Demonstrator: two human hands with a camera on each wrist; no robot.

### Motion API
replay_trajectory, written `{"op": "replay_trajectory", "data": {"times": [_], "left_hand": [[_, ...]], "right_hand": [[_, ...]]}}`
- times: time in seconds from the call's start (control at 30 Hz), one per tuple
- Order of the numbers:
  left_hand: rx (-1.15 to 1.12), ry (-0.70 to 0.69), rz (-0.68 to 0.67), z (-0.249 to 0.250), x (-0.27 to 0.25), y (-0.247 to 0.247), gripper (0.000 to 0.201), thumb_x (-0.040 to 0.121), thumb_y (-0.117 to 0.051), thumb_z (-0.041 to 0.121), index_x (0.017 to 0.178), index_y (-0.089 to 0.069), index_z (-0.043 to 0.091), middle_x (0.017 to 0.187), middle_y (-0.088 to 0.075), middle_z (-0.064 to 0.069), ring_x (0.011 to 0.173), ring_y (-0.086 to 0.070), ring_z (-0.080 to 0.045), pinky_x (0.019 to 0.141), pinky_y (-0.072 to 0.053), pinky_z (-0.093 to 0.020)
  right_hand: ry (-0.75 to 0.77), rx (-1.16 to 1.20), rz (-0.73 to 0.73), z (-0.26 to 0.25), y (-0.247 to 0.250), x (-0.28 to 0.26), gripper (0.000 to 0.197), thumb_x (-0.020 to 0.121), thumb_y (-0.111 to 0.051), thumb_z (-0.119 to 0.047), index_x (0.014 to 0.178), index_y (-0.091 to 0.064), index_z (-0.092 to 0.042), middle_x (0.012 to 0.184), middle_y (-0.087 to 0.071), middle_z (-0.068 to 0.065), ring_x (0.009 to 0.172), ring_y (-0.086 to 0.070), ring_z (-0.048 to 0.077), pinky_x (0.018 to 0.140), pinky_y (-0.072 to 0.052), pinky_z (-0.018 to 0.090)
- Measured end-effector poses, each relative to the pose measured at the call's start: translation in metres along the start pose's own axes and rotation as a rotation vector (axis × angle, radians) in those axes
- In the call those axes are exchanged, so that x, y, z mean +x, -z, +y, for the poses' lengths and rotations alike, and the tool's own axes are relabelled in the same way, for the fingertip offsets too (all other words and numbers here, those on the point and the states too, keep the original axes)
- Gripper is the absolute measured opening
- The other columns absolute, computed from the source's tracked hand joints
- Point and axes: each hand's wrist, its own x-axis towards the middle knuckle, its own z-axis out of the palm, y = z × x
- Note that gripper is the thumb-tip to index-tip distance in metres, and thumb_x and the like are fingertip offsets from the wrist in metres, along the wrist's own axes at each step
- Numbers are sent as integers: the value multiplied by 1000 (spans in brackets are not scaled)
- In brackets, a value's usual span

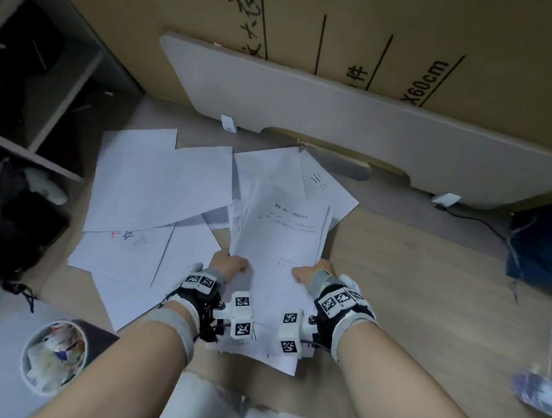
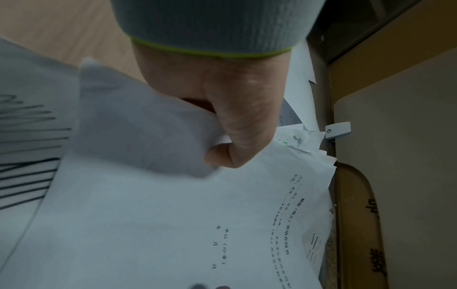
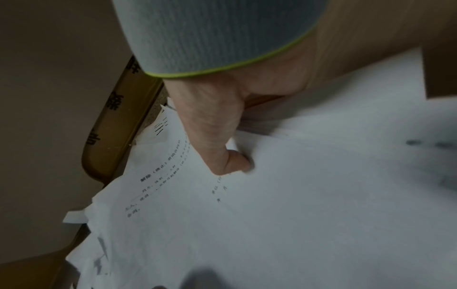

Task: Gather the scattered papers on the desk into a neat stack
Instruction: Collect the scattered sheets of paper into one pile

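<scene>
A bundle of papers [image 1: 277,241], printed sheet on top, is held over the wooden desk [image 1: 410,265] at centre, gripped on both sides. Left hand [image 1: 229,265] pinches the bundle's left edge, thumb [image 2: 237,136] on top; right hand [image 1: 309,274] pinches the right edge the same way, thumb [image 3: 217,140] pressed on the page. Loose sheets [image 1: 160,182] lie scattered to the left, overlapping. Behind: a pale board [image 1: 307,94] against a cardboard box [image 1: 473,33]. Near left, a bin [image 1: 53,360] w/ scraps.

A bundle of white printed sheets [image 1: 277,241] is lifted at its near end, edges uneven. Left of it, loose white papers [image 1: 160,182] lie overlapping on the desk [image 1: 410,265], one with red and black scribbles.
</scene>
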Motion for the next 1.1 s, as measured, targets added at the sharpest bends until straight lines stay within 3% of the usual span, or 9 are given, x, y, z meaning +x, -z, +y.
{"op": "replay_trajectory", "data": {"times": [0.23,0.37,0.5,0.67,0.8,0.9,0.97,1.03,1.1], "left_hand": [[-8,-29,2,-21,-23,17,35,74,-63,5,108,-60,-2,94,-65,-17,87,-63,-33,75,-50,-33],[64,-40,-4,-25,-30,21,13,75,-51,-7,81,-52,4,75,-55,-10,73,-52,-26,58,-34,-25],[101,-55,-3,-27,-24,43,15,78,-48,-7,89,-51,2,72,-53,-7,68,-51,-23,54,-33,-25],[-38,-68,24,-35,-3,116,15,78,-49,-9,77,-52,5,72,-54,-7,76,-54,-27,59,-38,-25],[-221,-91,-50,-35,15,173,23,66,-61,6,89,-61,7,93,-66,-15,80,-59,-28,74,-52,-34],[-387,-97,-79,-30,31,201,26,85,-65,31,105,-61,15,107,-62,-6,95,-56,-25,89,-44,-35],[-525,-49,-117,-23,48,220,37,88,-58,49,110,-61,19,111,-64,-4,89,-57,-24,84,-45,-34],[-605,-30,-120,-14,63,233,36,92,-55,47,114,-57,19,103,-62,-6,74,-58,-23,67,-46,-32],[-654,-9,-124,-9,76,236,36,95,-55,42,126,-48,25,94,-59,-4,83,-67,-29,76,-56,-43]], "right_hand": [[71,22,123,-2,-9,-30,41,91,-54,-18,128,-55,0,129,-58,18,120,-56,31,82,-44,29],[77,7,151,-6,-15,-43,39,92,-52,-17,127,-56,0,129,-59,18,120,-56,31,77,-38,26],[100,4,196,-26,-35,-57,39,90,-51,-16,126,-57,1,126,-61,18,118,-58,31,75,-38,25],[118,23,168,-75,-94,-75,18,77,-58,-20,92,-59,-9,81,-65,5,81,-66,26,76,-48,28],[161,-78,81,-114,-140,-81,32,82,-69,-35,95,-49,-15,94,-53,3,87,-53,20,76,-39,25],[92,-94,103,-129,-158,-81,37,80,-68,-33,103,-53,-9,99,-57,9,94,-59,27,76,-42,29],[67,-71,147,-135,-164,-81,27,80,-67,-33,86,-54,-10,95,-54,7,86,-53,24,74,-41,29],[43,-46,185,-136,-165,-77,35,87,-65,-32,65,-39,-21,96,-49,5,86,-46,20,75,-38,26],[-8,-8,212,-131,-163,-74,42,90,-63,-29,62,-32,-24,98,-48,5,87,-45,19,77,-38,25]]}}
